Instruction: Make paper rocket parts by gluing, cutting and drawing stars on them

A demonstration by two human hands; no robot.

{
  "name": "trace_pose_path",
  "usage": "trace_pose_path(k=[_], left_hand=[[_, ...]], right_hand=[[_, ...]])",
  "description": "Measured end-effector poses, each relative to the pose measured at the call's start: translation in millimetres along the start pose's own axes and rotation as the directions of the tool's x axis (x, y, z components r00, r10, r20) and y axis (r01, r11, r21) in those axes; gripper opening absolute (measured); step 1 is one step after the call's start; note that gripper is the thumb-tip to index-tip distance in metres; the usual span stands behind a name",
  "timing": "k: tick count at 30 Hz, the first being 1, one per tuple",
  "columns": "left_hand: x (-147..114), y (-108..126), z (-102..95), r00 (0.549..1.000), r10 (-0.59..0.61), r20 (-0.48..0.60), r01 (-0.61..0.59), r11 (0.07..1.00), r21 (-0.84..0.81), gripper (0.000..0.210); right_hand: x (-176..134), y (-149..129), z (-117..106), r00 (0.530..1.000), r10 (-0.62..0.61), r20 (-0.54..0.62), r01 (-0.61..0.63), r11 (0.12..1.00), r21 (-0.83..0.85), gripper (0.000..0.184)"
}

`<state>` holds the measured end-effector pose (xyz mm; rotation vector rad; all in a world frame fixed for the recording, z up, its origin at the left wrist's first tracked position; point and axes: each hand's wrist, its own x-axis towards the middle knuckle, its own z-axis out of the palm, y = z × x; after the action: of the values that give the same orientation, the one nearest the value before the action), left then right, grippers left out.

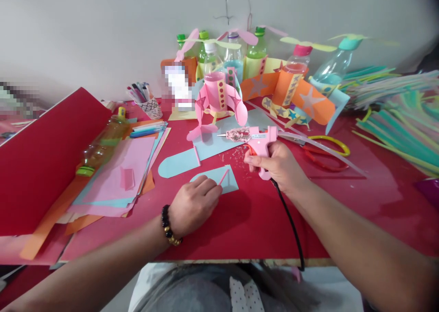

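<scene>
right forearm (pixel 356 232), glue gun (pixel 262 141) in hand (pixel 287 168)

Craft workspace: red table (pixel 254 234), glue gun (pixel 261 142), coloured paper stack (pixel 106 177), pens (pixel 147 130), decorated bottles (pixel 213 92).

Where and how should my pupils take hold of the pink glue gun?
Best take the glue gun by its handle, coming from the right, behind it, as the right hand does. The handle hangs below the body, orange trigger in front, within finger reach. The metal nozzle points left, so probably avoid that side.
</scene>
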<state>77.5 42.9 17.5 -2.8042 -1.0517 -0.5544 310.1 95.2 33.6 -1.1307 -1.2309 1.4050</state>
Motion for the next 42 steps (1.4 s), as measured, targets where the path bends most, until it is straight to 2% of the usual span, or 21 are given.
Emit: trace_pose_path(k=[3, 8, 12, 16, 23, 28, 32, 37, 42], left_hand=[[4, 6, 1.7, 0.997, 0.009, 0.075, -0.004, 0.998, -0.068, 0.018], [5, -6, -1.7, 0.997, 0.004, 0.076, 0.017, 0.964, -0.264, 0.021], [11, -24, 1.6, 0.985, 0.084, 0.153, -0.046, 0.970, -0.238, 0.031], [16, -30, 6.6, 0.961, 0.174, 0.214, -0.129, 0.970, -0.208, 0.028], [11, -25, 14.2, 0.988, 0.068, 0.137, -0.036, 0.974, -0.224, 0.023], [11, -23, 16.2, 0.991, 0.052, 0.123, -0.024, 0.976, -0.219, 0.024], [2, -17, 7.8, 0.987, 0.064, 0.150, -0.033, 0.979, -0.202, 0.025], [-22, 0, -8.2, 0.983, 0.056, 0.176, -0.021, 0.981, -0.192, 0.025], [-28, 5, -8.8, 0.981, 0.030, 0.189, 0.003, 0.985, -0.171, 0.023]], right_hand=[[0, -1, 1, 1.000, -0.013, 0.002, 0.013, 1.000, 0.008, 0.019], [0, -3, 0, 1.000, -0.013, 0.012, 0.013, 1.000, 0.004, 0.021], [0, -3, 0, 1.000, -0.007, 0.008, 0.007, 1.000, 0.004, 0.023], [-1, -4, 0, 1.000, -0.010, 0.008, 0.010, 1.000, -0.004, 0.020], [1, -2, 0, 1.000, -0.004, 0.028, 0.003, 1.000, 0.010, 0.024], [1, 0, 0, 0.999, -0.014, 0.030, 0.014, 1.000, -0.003, 0.025], [1, 1, -1, 1.000, -0.011, 0.024, 0.011, 1.000, -0.016, 0.024], [2, 3, -2, 0.999, -0.015, 0.034, 0.015, 1.000, -0.006, 0.020], [2, 5, -1, 0.999, -0.026, 0.024, 0.027, 1.000, -0.006, 0.018]])
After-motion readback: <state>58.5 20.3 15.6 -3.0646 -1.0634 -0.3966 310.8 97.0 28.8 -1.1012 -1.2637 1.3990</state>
